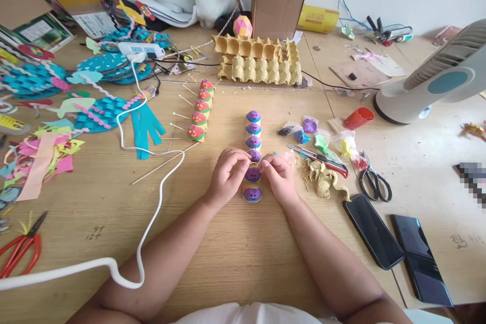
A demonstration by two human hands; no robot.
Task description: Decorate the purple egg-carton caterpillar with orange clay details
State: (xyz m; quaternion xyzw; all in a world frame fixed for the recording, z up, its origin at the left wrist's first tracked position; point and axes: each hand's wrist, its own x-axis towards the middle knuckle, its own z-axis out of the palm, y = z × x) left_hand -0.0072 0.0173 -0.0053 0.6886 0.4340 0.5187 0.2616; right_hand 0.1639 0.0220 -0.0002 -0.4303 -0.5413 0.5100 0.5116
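A column of several purple and blue egg-carton bumps with small faces [252, 194] runs up the middle of the table. My left hand [230, 172] touches its left side near the fourth bump from the top, thumb and fingertips pinched together. On the opposite side, my right hand [277, 173] has its fingers curled and pressed together beside the same bump. Whatever lies between the fingertips of either hand is too small to make out. To the left stands a similar strip of red and green bumps [196, 133] with thin green-tipped sticks.
Bags of coloured clay [322, 143], a red-handled cutter [334, 164], black scissors [375, 185] and two phones [374, 233] lie right. A white cable [161, 192] crosses the left side. Egg cartons [266, 70] sit behind; a fan [436, 81] stands right.
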